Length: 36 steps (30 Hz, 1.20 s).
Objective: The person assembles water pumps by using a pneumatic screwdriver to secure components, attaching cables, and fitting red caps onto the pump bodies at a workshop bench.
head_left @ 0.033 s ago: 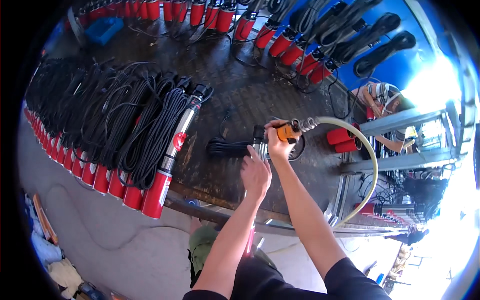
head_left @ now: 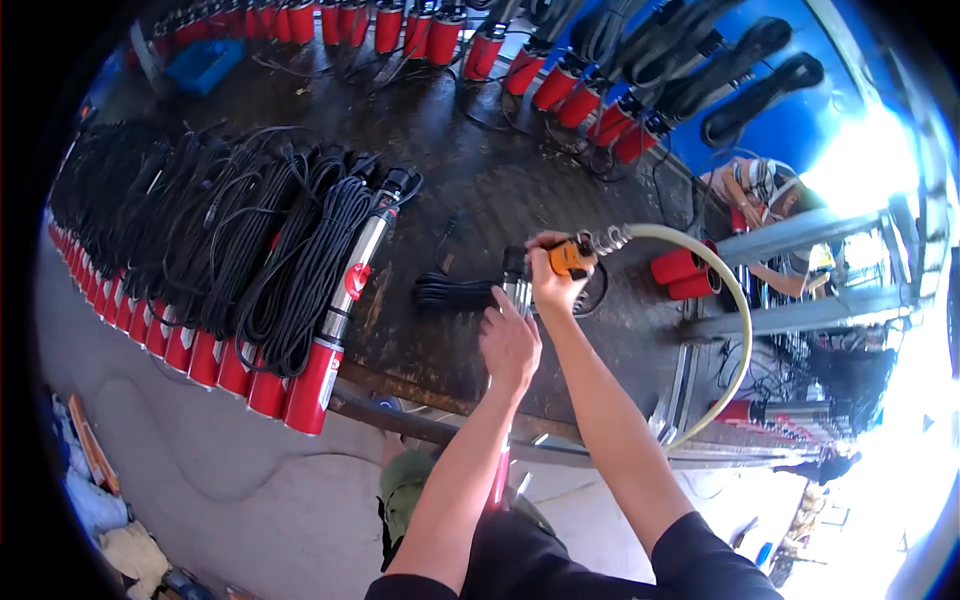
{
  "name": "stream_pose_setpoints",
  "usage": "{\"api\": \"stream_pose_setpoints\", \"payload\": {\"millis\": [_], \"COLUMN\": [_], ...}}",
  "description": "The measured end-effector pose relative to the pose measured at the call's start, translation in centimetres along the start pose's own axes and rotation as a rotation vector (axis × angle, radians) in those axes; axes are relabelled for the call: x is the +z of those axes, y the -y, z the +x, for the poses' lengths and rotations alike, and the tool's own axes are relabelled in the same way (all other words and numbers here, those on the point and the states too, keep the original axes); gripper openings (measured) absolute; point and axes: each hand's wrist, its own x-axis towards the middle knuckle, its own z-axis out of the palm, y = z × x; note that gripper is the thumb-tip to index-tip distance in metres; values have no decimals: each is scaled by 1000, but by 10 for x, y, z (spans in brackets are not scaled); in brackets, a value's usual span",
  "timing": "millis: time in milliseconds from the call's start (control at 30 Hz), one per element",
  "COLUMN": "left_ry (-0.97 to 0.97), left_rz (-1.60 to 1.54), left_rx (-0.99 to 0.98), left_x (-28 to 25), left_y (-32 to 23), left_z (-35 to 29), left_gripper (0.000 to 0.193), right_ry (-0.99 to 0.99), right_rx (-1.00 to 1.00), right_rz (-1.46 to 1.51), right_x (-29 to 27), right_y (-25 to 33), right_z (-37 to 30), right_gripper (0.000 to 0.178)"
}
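A long cylindrical submersible pump (head_left: 518,293) with a black top and a silver body points away from me over the table edge. Its red lower end (head_left: 500,478) shows near my lap. My left hand (head_left: 512,350) is closed around the silver part, index finger stretched along it. Closed on an orange air tool (head_left: 571,259), my right hand (head_left: 553,283) is beside the pump's black top. A pale air hose (head_left: 742,310) curves from the tool to the right. The tool's working tip is hidden. Beside my left hand lies a coiled black cable (head_left: 455,293).
Rows of red-and-silver pumps (head_left: 318,388) with bundled black cables (head_left: 290,250) cover the table's left; more red pumps (head_left: 443,42) line the far edge. A blue tray (head_left: 205,66) is far left. Right are red cylinders (head_left: 690,285), a metal frame (head_left: 800,240) and another person (head_left: 745,190).
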Motion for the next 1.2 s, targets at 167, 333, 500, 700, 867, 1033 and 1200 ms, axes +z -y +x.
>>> {"api": "stream_pose_setpoints", "payload": {"millis": [167,333,500,700,867,1033,1200], "left_ry": [-42,-256,396,588,618,695,1394], "left_rz": [7,66,-320,224,151,-276,-890], "left_rx": [-6,298,1274,1300,1316,970,12], "left_x": [0,-3,45,137,128,117,85], "left_y": [-9,-22,-106,-136,-160,-153,-134], "left_z": [2,-26,-158,-221,-216,-203,-196], "left_gripper": [67,61,11,16,13,12,11], "right_ry": [-98,-191,-544,-800,-932,-935,-862], "right_rx": [-123,-238,-230,-196,-102,-181,-198], "right_rz": [33,-281,-230,-212,-189,-42,-101], "right_x": [-55,-180,-259,-289,-307,-309,-302], "right_y": [70,169,177,194,189,192,205], "right_z": [-35,-151,-258,-323,-337,-322,-296], "right_gripper": [23,25,18,16,18,15,13]}}
